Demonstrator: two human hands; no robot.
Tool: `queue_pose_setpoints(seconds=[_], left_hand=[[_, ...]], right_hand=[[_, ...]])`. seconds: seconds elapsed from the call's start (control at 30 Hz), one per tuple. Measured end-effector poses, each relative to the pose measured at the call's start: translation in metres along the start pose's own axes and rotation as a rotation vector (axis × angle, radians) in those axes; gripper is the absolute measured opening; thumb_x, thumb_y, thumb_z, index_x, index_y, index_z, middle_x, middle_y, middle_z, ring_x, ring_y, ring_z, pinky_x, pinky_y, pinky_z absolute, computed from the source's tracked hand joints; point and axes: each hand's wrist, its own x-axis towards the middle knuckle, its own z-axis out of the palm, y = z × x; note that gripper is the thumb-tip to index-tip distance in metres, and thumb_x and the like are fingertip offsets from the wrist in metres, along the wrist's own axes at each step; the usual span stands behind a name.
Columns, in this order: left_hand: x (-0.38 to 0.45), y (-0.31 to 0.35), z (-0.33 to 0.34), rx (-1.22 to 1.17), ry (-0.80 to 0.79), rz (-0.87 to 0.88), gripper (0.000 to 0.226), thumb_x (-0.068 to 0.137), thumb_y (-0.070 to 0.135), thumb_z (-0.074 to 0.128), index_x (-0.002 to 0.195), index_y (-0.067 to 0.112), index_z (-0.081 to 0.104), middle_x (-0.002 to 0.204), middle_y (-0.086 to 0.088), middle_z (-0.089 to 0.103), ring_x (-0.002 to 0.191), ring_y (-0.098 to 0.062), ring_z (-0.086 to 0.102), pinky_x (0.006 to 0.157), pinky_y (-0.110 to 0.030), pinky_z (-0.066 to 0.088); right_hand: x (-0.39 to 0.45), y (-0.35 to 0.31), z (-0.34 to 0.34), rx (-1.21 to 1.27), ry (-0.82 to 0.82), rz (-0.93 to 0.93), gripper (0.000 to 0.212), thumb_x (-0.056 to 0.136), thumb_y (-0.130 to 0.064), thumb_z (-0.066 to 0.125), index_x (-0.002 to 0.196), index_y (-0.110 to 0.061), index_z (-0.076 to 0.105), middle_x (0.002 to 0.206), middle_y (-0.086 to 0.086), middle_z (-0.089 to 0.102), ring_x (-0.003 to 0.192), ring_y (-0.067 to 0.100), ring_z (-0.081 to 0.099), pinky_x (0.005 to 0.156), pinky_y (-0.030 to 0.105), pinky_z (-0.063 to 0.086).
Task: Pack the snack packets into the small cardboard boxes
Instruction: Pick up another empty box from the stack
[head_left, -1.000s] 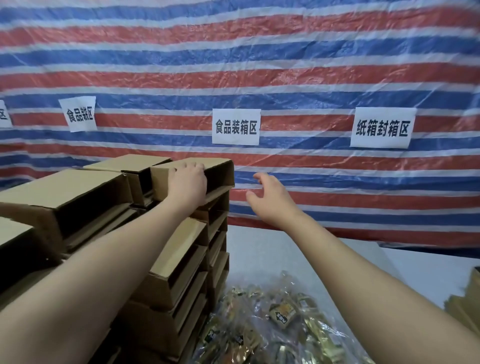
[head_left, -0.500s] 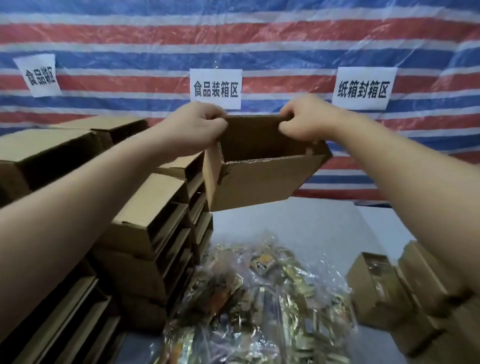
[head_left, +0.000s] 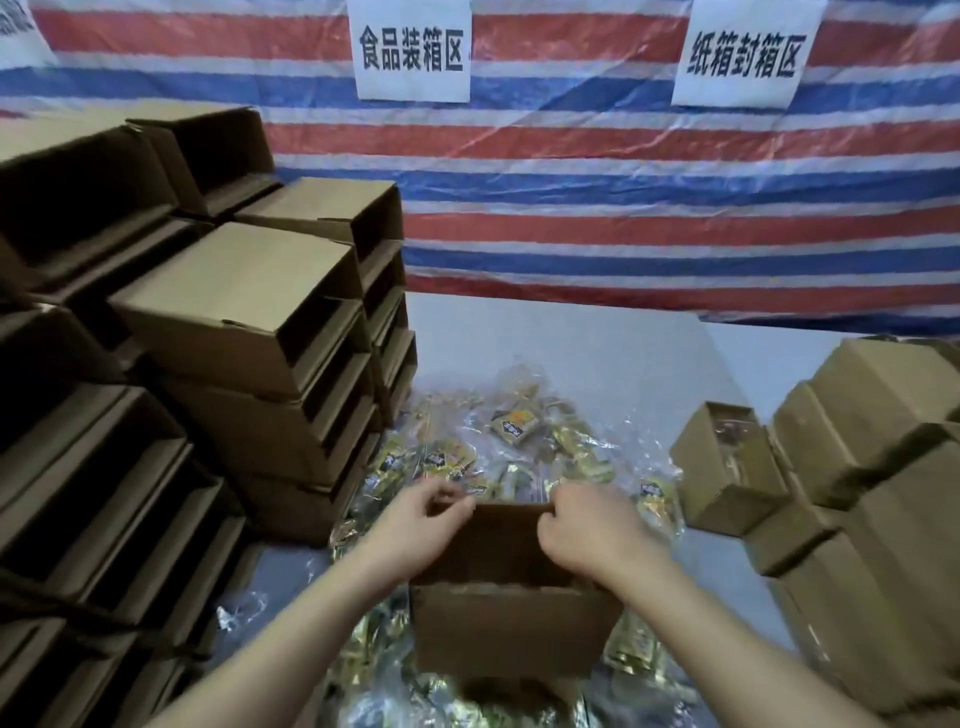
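Note:
A small open cardboard box (head_left: 511, 631) sits low in front of me on the heap of gold snack packets (head_left: 514, 436) in clear plastic. My left hand (head_left: 415, 525) pinches the far left corner of its top rim. My right hand (head_left: 587, 530) grips the far right corner of the same rim. The box's opening faces up and its inside looks dark; I cannot tell whether anything lies in it.
Tall stacks of empty cardboard boxes (head_left: 234, 306) fill the left side. More boxes (head_left: 878, 467) stand at the right, one open (head_left: 727, 473) with packets inside. A striped tarp with paper signs (head_left: 413, 49) hangs behind the grey table (head_left: 597, 353).
Both hands took a box from the top of the left stack and carried it down onto the packet heap. My view dropped from the tarp to the table.

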Motion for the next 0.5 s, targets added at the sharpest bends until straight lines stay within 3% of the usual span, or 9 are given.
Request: queue_pose_setpoints(seconds=[0.07, 0.13, 0.23, 0.3, 0.4, 0.5], left_hand=[[-0.015, -0.032, 0.009, 0.033, -0.024, -0.042, 0.01, 0.096, 0.035, 0.061, 0.093, 0.028, 0.068, 0.089, 0.011, 0.067, 0.081, 0.002, 0.06, 0.065, -0.012, 0.043], [-0.03, -0.058, 0.017, 0.087, -0.059, -0.055, 0.019, 0.098, 0.033, 0.058, 0.092, 0.021, 0.071, 0.086, 0.011, 0.069, 0.076, 0.006, 0.058, 0.065, -0.007, 0.042], [-0.043, -0.082, 0.027, 0.121, -0.054, -0.06, 0.021, 0.099, 0.029, 0.058, 0.087, 0.018, 0.072, 0.082, 0.007, 0.069, 0.071, 0.009, 0.056, 0.069, -0.01, 0.042], [-0.044, -0.088, 0.029, 0.111, -0.008, -0.041, 0.02, 0.098, 0.027, 0.059, 0.083, 0.026, 0.071, 0.078, 0.014, 0.068, 0.074, 0.011, 0.058, 0.068, -0.01, 0.042], [-0.038, -0.09, 0.026, 0.071, 0.047, -0.022, 0.022, 0.097, 0.028, 0.06, 0.079, 0.029, 0.072, 0.076, 0.02, 0.07, 0.078, 0.008, 0.061, 0.067, -0.011, 0.046], [-0.033, -0.088, 0.019, 0.086, 0.083, 0.018, 0.024, 0.097, 0.028, 0.061, 0.075, 0.034, 0.069, 0.077, 0.021, 0.07, 0.081, 0.01, 0.06, 0.066, -0.008, 0.043]], right_hand=[[-0.013, -0.001, 0.035, 0.013, -0.082, 0.01, 0.018, 0.088, -0.029, 0.043, 0.087, -0.018, 0.058, 0.086, 0.004, 0.06, 0.093, 0.028, 0.065, 0.066, 0.03, 0.041], [-0.026, -0.004, 0.064, 0.032, -0.129, 0.02, 0.02, 0.09, -0.031, 0.044, 0.087, -0.018, 0.059, 0.085, 0.003, 0.06, 0.092, 0.026, 0.066, 0.068, 0.029, 0.044], [-0.039, -0.012, 0.089, 0.075, -0.123, 0.03, 0.026, 0.093, -0.028, 0.042, 0.099, -0.017, 0.064, 0.101, 0.004, 0.067, 0.095, 0.023, 0.065, 0.097, 0.043, 0.049], [-0.041, -0.014, 0.095, 0.08, -0.09, 0.02, 0.022, 0.093, -0.025, 0.041, 0.094, -0.019, 0.061, 0.096, 0.003, 0.065, 0.093, 0.022, 0.065, 0.104, 0.051, 0.045], [-0.037, -0.014, 0.089, 0.115, -0.076, 0.004, 0.015, 0.09, -0.024, 0.041, 0.088, -0.02, 0.055, 0.081, -0.002, 0.055, 0.086, 0.023, 0.064, 0.097, 0.049, 0.049], [-0.031, -0.015, 0.083, 0.103, -0.043, -0.018, 0.01, 0.088, -0.025, 0.04, 0.085, -0.022, 0.05, 0.076, -0.004, 0.05, 0.079, 0.023, 0.06, 0.082, 0.039, 0.055]])
